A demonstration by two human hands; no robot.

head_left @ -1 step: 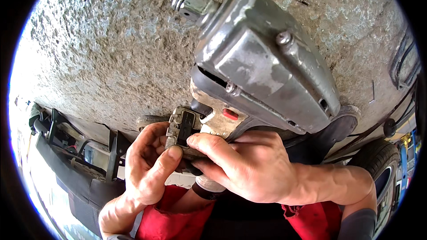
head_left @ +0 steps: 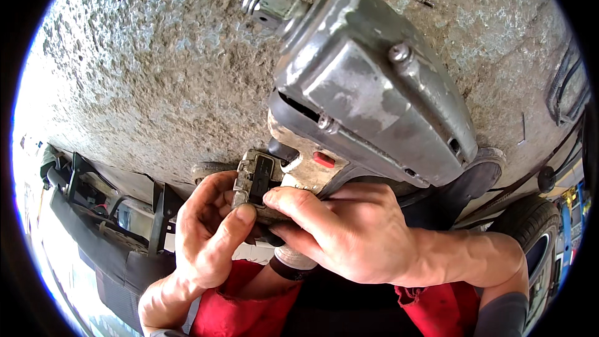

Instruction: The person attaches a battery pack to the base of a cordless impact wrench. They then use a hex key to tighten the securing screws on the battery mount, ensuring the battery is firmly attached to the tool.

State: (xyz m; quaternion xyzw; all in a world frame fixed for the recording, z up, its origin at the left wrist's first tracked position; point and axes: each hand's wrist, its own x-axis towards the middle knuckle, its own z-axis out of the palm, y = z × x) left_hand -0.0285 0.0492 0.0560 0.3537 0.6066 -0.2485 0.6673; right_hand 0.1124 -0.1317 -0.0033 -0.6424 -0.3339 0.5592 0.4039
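A large grey impact wrench (head_left: 368, 87), scuffed and dirty, lies tilted in front of me with its square drive (head_left: 274, 7) pointing to the upper left. A red switch (head_left: 323, 160) shows on its tan handle section. At the lower left of the tool is a worn, grimy block (head_left: 246, 175) with a black inset panel. My left hand (head_left: 212, 231) pinches this block, thumb on its near edge. My right hand (head_left: 343, 231) is closed at the handle, its thumb and forefinger touching the block's right side; the other fingers are hidden beneath.
Below the wrench lies a rough, pitted grey-brown surface (head_left: 156, 75). Small dark screws (head_left: 425, 2) lie at its far side, and a thin rod (head_left: 523, 128) on the right. A tyre (head_left: 530, 224) stands at the lower right, a black chair-like frame (head_left: 118, 243) at the left.
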